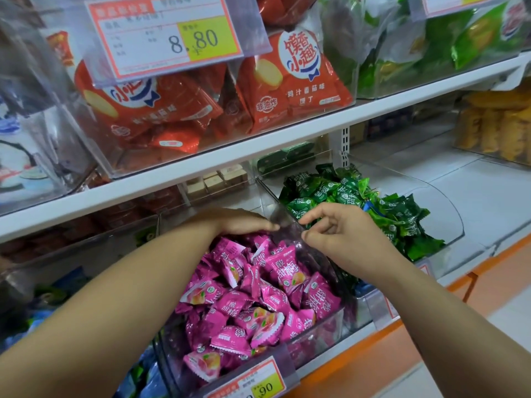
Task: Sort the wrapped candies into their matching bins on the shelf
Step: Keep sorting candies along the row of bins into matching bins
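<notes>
Left hand [244, 222] flat over pink candies [258, 297], right hand [342, 237] fingers [314, 217] loosely curled

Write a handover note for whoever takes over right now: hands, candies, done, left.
Left hand: open, palm down on the pink candies at the back of their clear bin.
Right hand: fingers loosely curled above the wall between bins; no candy visible in it, grip unclear.
Green candies fill the neighbouring bin to the right.
Done: both piles look single-colour, bar a small blue bit among the green.
Left: check that bit; search deeper in both piles.
</notes>
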The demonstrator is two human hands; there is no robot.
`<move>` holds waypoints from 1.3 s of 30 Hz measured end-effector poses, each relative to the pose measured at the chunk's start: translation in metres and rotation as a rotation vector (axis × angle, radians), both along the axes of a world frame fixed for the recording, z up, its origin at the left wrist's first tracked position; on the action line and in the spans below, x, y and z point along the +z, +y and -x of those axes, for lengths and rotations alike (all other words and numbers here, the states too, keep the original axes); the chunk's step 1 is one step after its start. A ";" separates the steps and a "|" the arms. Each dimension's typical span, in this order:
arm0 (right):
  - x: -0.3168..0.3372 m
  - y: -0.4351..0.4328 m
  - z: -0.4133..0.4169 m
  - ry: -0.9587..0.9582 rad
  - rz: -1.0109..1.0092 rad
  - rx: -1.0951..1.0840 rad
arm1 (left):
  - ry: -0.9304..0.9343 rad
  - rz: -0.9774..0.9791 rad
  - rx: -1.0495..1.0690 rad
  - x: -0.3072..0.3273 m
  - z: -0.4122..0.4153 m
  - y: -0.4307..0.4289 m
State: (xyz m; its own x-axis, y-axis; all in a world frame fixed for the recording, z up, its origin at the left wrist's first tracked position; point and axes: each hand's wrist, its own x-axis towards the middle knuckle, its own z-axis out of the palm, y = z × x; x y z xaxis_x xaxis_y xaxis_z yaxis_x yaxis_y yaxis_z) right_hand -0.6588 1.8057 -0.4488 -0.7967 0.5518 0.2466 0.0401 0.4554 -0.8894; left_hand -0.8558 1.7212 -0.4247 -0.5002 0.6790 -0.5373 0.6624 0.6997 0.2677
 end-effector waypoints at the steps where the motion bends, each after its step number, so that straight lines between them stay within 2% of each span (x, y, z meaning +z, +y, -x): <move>1: 0.000 0.000 0.000 0.000 0.001 -0.001 | 0.014 0.016 -0.006 0.000 -0.002 0.001; 11: -0.001 0.001 -0.001 -0.005 0.012 0.022 | -0.090 -0.006 0.085 0.009 -0.004 -0.002; 15: 0.000 0.002 -0.001 -0.006 0.011 0.012 | -0.095 -0.050 -0.012 0.013 -0.006 -0.013; 18: 0.000 0.001 -0.001 -0.009 0.009 0.009 | -0.088 -0.078 -0.176 0.023 -0.019 -0.033; 20: 0.000 0.001 -0.001 -0.017 0.010 0.003 | -0.021 0.011 -0.300 0.029 -0.032 -0.050; 22: 0.000 0.001 -0.002 -0.021 0.014 0.003 | 0.130 0.076 -0.403 0.030 -0.043 -0.066; 25: 0.000 0.000 -0.003 -0.025 0.014 0.001 | 0.268 0.102 -0.452 0.026 -0.056 -0.084; 39: 0.001 -0.001 -0.006 -0.009 0.011 0.029 | 0.492 0.031 -0.509 0.006 -0.067 -0.116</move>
State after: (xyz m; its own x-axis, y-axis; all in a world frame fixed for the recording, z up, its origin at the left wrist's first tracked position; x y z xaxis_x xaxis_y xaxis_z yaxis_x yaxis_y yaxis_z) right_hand -0.6533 1.8050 -0.4476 -0.8144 0.5313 0.2333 0.0356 0.4470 -0.8938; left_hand -0.7884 1.6054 -0.4186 -0.3147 0.8810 -0.3533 0.9481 0.2737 -0.1621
